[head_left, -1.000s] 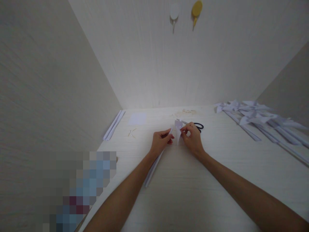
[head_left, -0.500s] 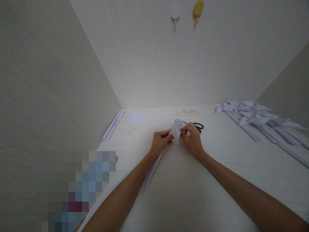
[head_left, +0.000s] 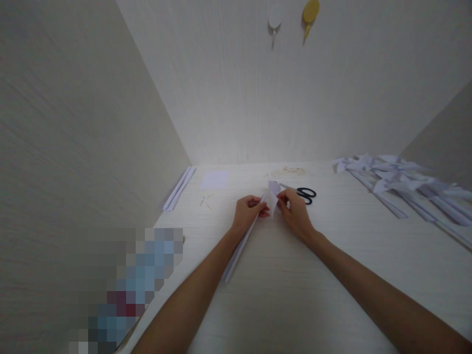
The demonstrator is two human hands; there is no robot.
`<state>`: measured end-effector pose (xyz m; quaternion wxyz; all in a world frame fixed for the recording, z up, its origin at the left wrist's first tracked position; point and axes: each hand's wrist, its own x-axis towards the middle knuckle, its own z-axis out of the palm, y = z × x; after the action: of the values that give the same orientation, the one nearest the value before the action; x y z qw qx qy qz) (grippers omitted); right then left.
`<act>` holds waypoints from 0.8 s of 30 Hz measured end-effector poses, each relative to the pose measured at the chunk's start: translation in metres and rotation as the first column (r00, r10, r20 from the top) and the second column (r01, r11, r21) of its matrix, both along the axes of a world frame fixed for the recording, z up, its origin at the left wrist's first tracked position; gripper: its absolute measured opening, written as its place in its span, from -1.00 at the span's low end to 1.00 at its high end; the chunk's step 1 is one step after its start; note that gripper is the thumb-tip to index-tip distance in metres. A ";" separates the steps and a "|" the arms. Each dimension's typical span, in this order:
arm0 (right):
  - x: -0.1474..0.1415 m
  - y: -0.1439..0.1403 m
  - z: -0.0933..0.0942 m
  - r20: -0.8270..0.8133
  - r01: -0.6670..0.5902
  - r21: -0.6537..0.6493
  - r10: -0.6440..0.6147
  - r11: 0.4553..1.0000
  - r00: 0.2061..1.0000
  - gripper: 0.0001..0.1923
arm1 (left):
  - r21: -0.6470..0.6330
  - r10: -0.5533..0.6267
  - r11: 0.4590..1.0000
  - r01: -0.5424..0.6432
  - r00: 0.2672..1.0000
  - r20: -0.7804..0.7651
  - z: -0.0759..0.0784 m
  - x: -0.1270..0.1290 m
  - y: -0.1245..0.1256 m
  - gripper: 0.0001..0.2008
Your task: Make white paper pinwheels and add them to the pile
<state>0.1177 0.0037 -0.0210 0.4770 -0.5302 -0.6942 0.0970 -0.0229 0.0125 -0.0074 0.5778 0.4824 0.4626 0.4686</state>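
My left hand (head_left: 250,210) is closed around the upper part of a rolled white paper stick (head_left: 239,255), which slants down toward me along my forearm. At the top of the stick, a folded white paper pinwheel (head_left: 273,189) stands upright between my hands. The fingertips of my right hand (head_left: 292,209) pinch its right side. How the pinwheel joins the stick is hard to make out. Just behind my right hand lies a pair of scissors (head_left: 305,192) with black handles, its blades pointing left.
Several finished-looking paper pinwheels on sticks (head_left: 391,182) are piled at the right. Rolled paper sticks (head_left: 179,189) lie by the left wall, beside a square paper sheet (head_left: 215,179) and thin strips (head_left: 207,200). Tan scraps (head_left: 289,170) lie at the back. Two hooks hang above, one yellow (head_left: 310,12).
The whole view has shifted slightly to the right. My right hand sits a little lower against the pinwheel, showing more of the scissors. Both hands keep their hold.
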 end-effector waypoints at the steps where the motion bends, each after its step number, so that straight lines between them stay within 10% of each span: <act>1: 0.000 0.000 0.000 0.011 0.001 -0.011 -0.001 1.000 1.000 -0.94 | 0.002 -0.007 1.000 0.007 1.000 -0.012 0.001 0.000 0.000 -0.92; 24: -0.002 -0.003 0.004 0.045 -0.028 -0.020 0.029 0.999 0.999 -0.82 | 0.075 -0.033 0.996 0.038 0.998 -0.061 0.003 0.000 -0.003 -0.92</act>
<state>0.1160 0.0006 -0.0174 0.4547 -0.5268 -0.7114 0.0983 -0.0230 0.0096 -0.0042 0.5530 0.5261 0.4528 0.4608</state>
